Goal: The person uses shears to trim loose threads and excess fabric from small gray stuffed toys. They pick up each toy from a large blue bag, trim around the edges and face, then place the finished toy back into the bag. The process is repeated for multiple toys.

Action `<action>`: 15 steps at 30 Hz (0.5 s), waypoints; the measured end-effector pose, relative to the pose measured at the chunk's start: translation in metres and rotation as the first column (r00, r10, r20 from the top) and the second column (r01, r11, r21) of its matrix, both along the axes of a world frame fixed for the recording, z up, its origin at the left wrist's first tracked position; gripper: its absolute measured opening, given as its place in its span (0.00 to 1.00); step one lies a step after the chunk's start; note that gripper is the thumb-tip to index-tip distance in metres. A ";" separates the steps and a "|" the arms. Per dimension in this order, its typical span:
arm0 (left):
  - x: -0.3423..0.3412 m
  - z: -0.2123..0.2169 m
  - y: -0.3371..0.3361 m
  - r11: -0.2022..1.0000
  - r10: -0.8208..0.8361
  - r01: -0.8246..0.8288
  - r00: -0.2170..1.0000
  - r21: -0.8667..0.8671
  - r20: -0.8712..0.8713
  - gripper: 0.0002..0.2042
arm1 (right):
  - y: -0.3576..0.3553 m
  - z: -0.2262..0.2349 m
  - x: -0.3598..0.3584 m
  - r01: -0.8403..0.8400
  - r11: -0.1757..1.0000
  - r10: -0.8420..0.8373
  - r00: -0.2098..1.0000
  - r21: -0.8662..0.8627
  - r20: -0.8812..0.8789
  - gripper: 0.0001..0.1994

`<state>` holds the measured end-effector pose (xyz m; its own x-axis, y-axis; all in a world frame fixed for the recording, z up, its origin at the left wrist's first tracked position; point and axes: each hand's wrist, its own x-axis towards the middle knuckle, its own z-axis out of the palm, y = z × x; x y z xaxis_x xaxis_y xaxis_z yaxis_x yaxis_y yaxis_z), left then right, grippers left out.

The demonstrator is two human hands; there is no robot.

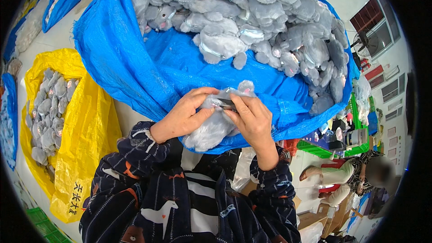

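Observation:
A grey plush toy (208, 132) with pale pink details lies in front of me, over the near edge of a blue woven sheet (198, 72). My left hand (184, 114) is closed on the toy's left side, thumb and fingers pressing into the fur. Between the thumb and fingers of my right hand (253, 119) is a small dark pointed tool (228, 103), its tip at the plush near my left thumb. Its exact kind is partly hidden by my fingers. The toy's upper end shows beyond both hands.
A large heap of grey plush toys (265, 13) fills the far part of the blue sheet. On the left stands a yellow woven bag (96, 121) with grey plush pieces (49, 108). Green crates (315, 149) and a seated person (344, 173) are at the right.

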<state>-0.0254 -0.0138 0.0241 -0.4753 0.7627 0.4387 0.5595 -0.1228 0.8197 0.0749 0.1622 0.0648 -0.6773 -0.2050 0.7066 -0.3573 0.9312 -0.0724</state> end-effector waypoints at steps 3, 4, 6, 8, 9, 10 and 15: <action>0.000 0.000 0.001 0.999 -0.040 0.036 0.990 0.029 0.132 0.13 | 0.004 -0.002 0.003 0.003 1.000 -0.003 1.000 -0.027 0.012 0.22; 0.001 0.002 0.001 0.999 -0.044 0.039 0.982 0.028 0.182 0.13 | 0.005 -0.002 0.003 0.006 1.000 -0.005 1.000 -0.031 0.012 0.22; 0.002 0.003 0.001 0.998 -0.054 0.048 0.968 0.031 0.246 0.14 | 0.006 -0.003 0.004 0.010 0.999 -0.010 1.000 -0.037 0.014 0.22; 0.002 0.003 0.002 0.998 -0.066 0.058 0.961 0.038 0.270 0.14 | 0.006 -0.003 0.005 0.013 0.999 -0.012 1.000 -0.045 0.017 0.22; 0.002 0.002 0.003 0.998 -0.067 0.060 0.968 0.037 0.240 0.14 | 0.005 -0.003 0.004 0.010 0.999 -0.010 1.000 -0.046 0.004 0.22; 0.001 0.000 0.004 0.997 -0.068 0.062 0.975 0.035 0.211 0.14 | 0.004 -0.004 0.002 0.006 0.999 -0.007 1.000 -0.047 -0.008 0.22; 0.001 0.003 0.004 0.997 -0.074 0.071 0.979 0.022 0.190 0.14 | -0.002 -0.006 -0.002 -0.020 0.996 0.017 0.999 -0.083 -0.029 0.22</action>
<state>-0.0248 -0.0102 0.0268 -0.4950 0.7922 0.3569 0.3820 -0.1705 0.9083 0.0725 0.1603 0.0585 -0.6536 -0.1573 0.7403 -0.3776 0.9155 -0.1388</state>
